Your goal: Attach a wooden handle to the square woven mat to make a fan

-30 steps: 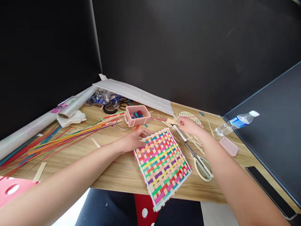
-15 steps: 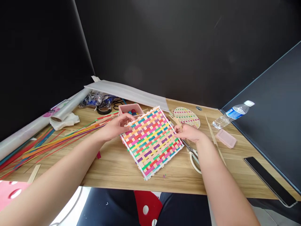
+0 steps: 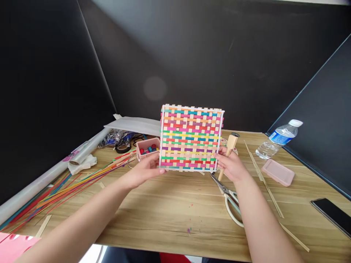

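Note:
A colourful woven panel (image 3: 191,140) of flat strips, edged in white, stands upright above the desk, facing me. My left hand (image 3: 145,170) grips its lower left corner, thumb in front and fingers behind. At the lower right edge my right hand (image 3: 229,164) is closed on the panel, its thumb on the front. A pale wooden strip (image 3: 232,143) also sticks up from the right hand's fingers. Below that hand lie scissors (image 3: 229,197) with white handles. Behind the panel a second woven piece is mostly hidden.
Loose coloured strips (image 3: 82,184) spread over the left side beside long rolls (image 3: 90,148). A pink box (image 3: 148,144) holds small coloured items. To the right are a water bottle (image 3: 278,140), pink lid (image 3: 278,172), phone (image 3: 333,215) and thin pale strips (image 3: 263,179). Dark partitions surround the desk.
The panel has been raised and turned from a slanted tilt to upright and level. My left hand has moved from its upper left edge to the lower left corner. The view has tilted up.

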Demonstrator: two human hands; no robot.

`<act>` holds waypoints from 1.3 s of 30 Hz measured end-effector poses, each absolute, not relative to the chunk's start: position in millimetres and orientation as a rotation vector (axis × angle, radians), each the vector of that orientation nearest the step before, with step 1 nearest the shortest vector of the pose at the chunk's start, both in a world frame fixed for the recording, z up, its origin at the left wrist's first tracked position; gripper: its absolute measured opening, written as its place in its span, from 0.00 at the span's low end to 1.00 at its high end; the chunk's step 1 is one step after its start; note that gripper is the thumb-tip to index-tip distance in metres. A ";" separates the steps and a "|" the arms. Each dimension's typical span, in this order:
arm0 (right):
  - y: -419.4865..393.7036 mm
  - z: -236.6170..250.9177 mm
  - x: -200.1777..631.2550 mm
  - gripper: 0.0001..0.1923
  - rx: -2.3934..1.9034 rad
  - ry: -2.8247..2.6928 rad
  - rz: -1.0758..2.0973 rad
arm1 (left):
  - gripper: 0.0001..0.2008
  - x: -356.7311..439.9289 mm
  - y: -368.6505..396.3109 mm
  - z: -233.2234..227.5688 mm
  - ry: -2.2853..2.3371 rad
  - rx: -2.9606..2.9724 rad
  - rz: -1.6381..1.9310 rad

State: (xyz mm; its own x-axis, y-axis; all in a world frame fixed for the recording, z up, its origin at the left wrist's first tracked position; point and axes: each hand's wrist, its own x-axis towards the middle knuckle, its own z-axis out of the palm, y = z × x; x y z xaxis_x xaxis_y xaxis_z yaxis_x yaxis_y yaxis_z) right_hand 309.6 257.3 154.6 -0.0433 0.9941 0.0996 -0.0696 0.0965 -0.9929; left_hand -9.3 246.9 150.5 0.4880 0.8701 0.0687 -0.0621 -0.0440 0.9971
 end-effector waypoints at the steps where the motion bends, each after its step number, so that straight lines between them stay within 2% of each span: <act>1: 256.7 155.9 307.9 0.17 -1.057 -1.224 1.204 | 0.25 -1.5 246.1 154.8 0.828 1.385 0.895; 5: 256.5 161.9 314.8 0.18 -1.160 -1.225 1.125 | 0.19 19.4 249.3 162.9 0.978 1.208 0.961; 8: 253.7 168.4 327.6 0.18 -1.342 -1.112 0.774 | 0.16 27.9 251.8 159.5 0.971 1.048 1.020; 11: 241.9 175.2 323.0 0.21 -1.234 -1.120 0.542 | 0.14 32.6 251.9 151.4 0.871 0.886 1.126; 14: 224.6 174.2 288.9 0.31 -1.065 -1.511 0.747 | 0.15 33.5 251.9 143.7 0.776 0.776 1.260; 16: 215.9 166.8 258.8 0.24 -1.129 -1.757 0.842 | 0.16 32.4 251.6 140.9 0.746 0.752 1.322; 18: 212.8 156.3 234.4 0.21 -1.173 -1.862 0.885 | 0.16 31.4 250.0 140.0 0.730 0.754 1.355; 25: 220.0 137.8 228.4 0.19 -1.193 -1.518 1.208 | 0.18 30.4 239.9 145.6 0.755 0.717 1.469; 39: 219.1 136.5 228.9 0.18 -1.109 -1.416 1.282 | 0.15 29.6 238.7 145.5 0.745 0.756 1.485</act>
State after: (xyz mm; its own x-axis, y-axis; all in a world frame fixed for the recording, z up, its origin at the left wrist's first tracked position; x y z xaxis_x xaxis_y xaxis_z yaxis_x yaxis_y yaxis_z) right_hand 228.9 219.1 136.5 -0.1937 0.9798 0.0500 0.0474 0.0603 -0.9971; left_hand 29.6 238.7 145.5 -0.0373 0.9989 0.0271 -0.5754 -0.0436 0.8167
